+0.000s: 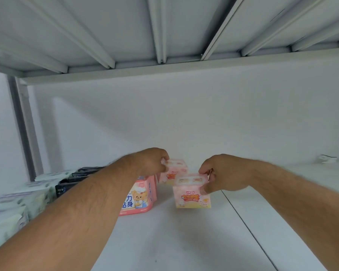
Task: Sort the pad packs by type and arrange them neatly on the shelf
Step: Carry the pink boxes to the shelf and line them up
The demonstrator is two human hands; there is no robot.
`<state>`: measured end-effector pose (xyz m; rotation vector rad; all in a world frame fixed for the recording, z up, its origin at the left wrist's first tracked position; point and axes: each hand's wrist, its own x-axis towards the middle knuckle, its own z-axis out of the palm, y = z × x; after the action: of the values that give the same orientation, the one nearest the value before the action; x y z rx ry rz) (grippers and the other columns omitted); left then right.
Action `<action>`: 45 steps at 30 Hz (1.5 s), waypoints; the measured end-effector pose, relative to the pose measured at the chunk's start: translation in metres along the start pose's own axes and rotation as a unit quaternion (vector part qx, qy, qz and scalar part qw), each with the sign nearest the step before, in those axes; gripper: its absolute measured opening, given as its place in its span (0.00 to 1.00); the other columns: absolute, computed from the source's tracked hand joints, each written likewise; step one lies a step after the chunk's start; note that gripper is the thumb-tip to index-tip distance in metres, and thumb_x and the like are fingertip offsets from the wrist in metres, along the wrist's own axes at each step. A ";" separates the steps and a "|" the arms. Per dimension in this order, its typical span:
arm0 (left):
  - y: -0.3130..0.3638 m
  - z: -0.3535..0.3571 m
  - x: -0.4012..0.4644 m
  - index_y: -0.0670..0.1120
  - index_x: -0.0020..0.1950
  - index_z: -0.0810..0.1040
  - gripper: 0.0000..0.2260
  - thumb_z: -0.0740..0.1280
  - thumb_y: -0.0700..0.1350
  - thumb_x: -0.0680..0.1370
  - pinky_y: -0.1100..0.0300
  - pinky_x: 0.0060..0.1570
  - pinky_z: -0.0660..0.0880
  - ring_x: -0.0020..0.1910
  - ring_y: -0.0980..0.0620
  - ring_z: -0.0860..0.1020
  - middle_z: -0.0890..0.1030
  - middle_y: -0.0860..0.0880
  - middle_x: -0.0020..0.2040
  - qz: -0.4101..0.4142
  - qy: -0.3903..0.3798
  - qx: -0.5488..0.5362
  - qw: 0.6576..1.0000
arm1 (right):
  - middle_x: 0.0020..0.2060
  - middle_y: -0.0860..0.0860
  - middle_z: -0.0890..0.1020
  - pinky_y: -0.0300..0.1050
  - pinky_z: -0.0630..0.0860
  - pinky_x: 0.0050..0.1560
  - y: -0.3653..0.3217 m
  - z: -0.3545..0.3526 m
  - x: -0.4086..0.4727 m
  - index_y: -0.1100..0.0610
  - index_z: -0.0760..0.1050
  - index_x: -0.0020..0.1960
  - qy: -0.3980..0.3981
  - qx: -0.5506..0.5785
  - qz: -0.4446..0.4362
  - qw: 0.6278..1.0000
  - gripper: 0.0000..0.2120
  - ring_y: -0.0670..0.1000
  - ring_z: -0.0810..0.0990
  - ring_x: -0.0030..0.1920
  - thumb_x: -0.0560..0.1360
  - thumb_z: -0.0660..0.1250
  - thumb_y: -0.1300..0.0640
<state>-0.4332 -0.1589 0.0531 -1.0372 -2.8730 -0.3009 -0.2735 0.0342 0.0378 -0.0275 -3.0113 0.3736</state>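
Lower centre of the frame: the right hand (221,176) pinches the top of a small pink pad pack (192,192) standing on the white shelf (184,241). Just behind, the left hand (153,163) grips a second small pink pack (173,171), partly hidden. Left, its forearm covers part of a taller pink bear pack (139,196); green packs (18,200) and dark packs (76,178) are cut off and blurred.

Two small pink packs (192,194), one larger pink pack (139,198), several green and dark packs.

Glossy plastic packs (192,194); matt painted shelf (164,241)
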 end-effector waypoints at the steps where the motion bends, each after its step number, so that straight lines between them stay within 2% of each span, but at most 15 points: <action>1: -0.002 0.002 0.003 0.53 0.66 0.73 0.17 0.69 0.50 0.78 0.61 0.32 0.74 0.43 0.51 0.78 0.76 0.50 0.58 -0.005 -0.008 -0.004 1.000 | 0.44 0.38 0.75 0.36 0.70 0.46 0.000 0.003 0.006 0.50 0.75 0.66 0.000 0.001 0.005 1.000 0.29 0.42 0.76 0.47 0.71 0.75 0.39; 3: -0.005 0.006 0.009 0.53 0.67 0.72 0.18 0.69 0.49 0.78 0.61 0.29 0.73 0.42 0.51 0.78 0.76 0.50 0.57 -0.013 -0.019 -0.007 1.000 | 0.45 0.37 0.73 0.35 0.68 0.46 0.002 0.007 0.016 0.50 0.74 0.68 -0.001 -0.001 0.010 1.000 0.31 0.41 0.74 0.47 0.70 0.75 0.38; 4: -0.005 0.008 0.012 0.53 0.67 0.71 0.18 0.68 0.50 0.78 0.59 0.30 0.75 0.43 0.50 0.78 0.76 0.50 0.56 -0.013 -0.023 -0.004 1.000 | 0.45 0.36 0.72 0.34 0.68 0.45 0.002 0.009 0.020 0.50 0.74 0.69 -0.002 -0.001 0.011 1.000 0.32 0.40 0.74 0.47 0.70 0.75 0.38; 6: -0.006 0.012 0.017 0.53 0.68 0.70 0.19 0.68 0.51 0.78 0.52 0.43 0.81 0.49 0.50 0.79 0.77 0.51 0.57 -0.008 -0.030 0.005 1.000 | 0.44 0.36 0.73 0.32 0.67 0.43 0.004 0.013 0.026 0.50 0.74 0.69 -0.006 0.004 0.015 1.000 0.31 0.38 0.74 0.45 0.71 0.75 0.39; 7: -0.007 0.013 0.019 0.54 0.69 0.70 0.20 0.68 0.51 0.78 0.50 0.50 0.81 0.51 0.50 0.78 0.77 0.52 0.58 -0.005 -0.035 0.011 0.999 | 0.44 0.36 0.73 0.31 0.66 0.41 0.004 0.014 0.028 0.50 0.74 0.68 -0.006 0.007 0.017 1.000 0.30 0.37 0.73 0.43 0.71 0.75 0.39; 9: -0.008 0.015 0.022 0.56 0.70 0.68 0.22 0.68 0.52 0.78 0.48 0.56 0.79 0.54 0.50 0.78 0.76 0.53 0.62 -0.003 -0.048 0.024 0.999 | 0.44 0.36 0.73 0.30 0.66 0.40 0.006 0.017 0.034 0.50 0.75 0.68 -0.007 0.013 0.018 1.000 0.29 0.35 0.72 0.42 0.71 0.75 0.40; 11: -0.009 0.014 0.023 0.58 0.71 0.68 0.22 0.68 0.53 0.78 0.48 0.57 0.79 0.55 0.48 0.79 0.74 0.54 0.66 -0.004 -0.061 0.042 0.997 | 0.44 0.36 0.72 0.30 0.65 0.40 0.008 0.020 0.040 0.50 0.74 0.69 -0.007 0.022 0.022 1.000 0.31 0.34 0.72 0.42 0.71 0.75 0.39; 16: -0.012 0.013 0.025 0.57 0.69 0.74 0.18 0.67 0.49 0.79 0.56 0.55 0.75 0.58 0.50 0.76 0.75 0.53 0.66 -0.003 -0.096 0.083 0.992 | 0.43 0.37 0.74 0.30 0.65 0.39 0.010 0.028 0.053 0.49 0.75 0.67 -0.012 0.039 0.022 0.999 0.28 0.35 0.73 0.41 0.71 0.75 0.40; 22: -0.015 0.011 0.034 0.53 0.71 0.74 0.18 0.61 0.45 0.81 0.56 0.66 0.69 0.67 0.52 0.72 0.73 0.53 0.71 0.001 -0.115 0.098 0.989 | 0.43 0.37 0.74 0.32 0.66 0.41 0.008 0.035 0.067 0.49 0.76 0.66 -0.008 0.059 0.021 0.998 0.26 0.37 0.73 0.41 0.72 0.76 0.41; 26: -0.017 0.012 0.039 0.51 0.70 0.75 0.18 0.59 0.41 0.82 0.57 0.65 0.69 0.66 0.52 0.72 0.74 0.53 0.70 0.002 -0.113 0.085 0.990 | 0.45 0.36 0.73 0.36 0.69 0.49 0.005 0.039 0.073 0.47 0.76 0.66 0.002 0.066 0.023 0.998 0.26 0.41 0.75 0.49 0.71 0.76 0.42; 31: -0.019 0.012 0.041 0.52 0.69 0.76 0.17 0.59 0.42 0.82 0.59 0.60 0.70 0.63 0.53 0.73 0.75 0.53 0.68 -0.001 -0.111 0.069 0.991 | 0.46 0.36 0.75 0.33 0.69 0.43 0.000 0.044 0.078 0.47 0.77 0.65 0.014 0.082 0.019 0.996 0.24 0.41 0.77 0.49 0.72 0.76 0.42; 36: -0.022 0.012 0.041 0.52 0.67 0.77 0.16 0.59 0.43 0.81 0.57 0.61 0.72 0.59 0.54 0.74 0.76 0.53 0.66 -0.002 -0.109 0.069 0.992 | 0.53 0.42 0.77 0.38 0.71 0.51 -0.006 0.047 0.080 0.48 0.76 0.68 0.019 0.082 0.024 0.996 0.27 0.46 0.78 0.54 0.72 0.75 0.42; 45: -0.020 0.012 0.037 0.49 0.70 0.75 0.16 0.57 0.43 0.83 0.60 0.61 0.68 0.64 0.52 0.73 0.75 0.51 0.69 0.010 -0.114 0.069 0.991 | 0.51 0.43 0.77 0.38 0.73 0.52 -0.012 0.045 0.075 0.50 0.76 0.68 0.018 0.067 0.015 0.997 0.24 0.47 0.78 0.53 0.74 0.74 0.43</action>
<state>-0.4750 -0.1483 0.0430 -1.1427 -3.0253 0.0190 -0.3532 0.0135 0.0054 -0.0690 -2.9460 0.5713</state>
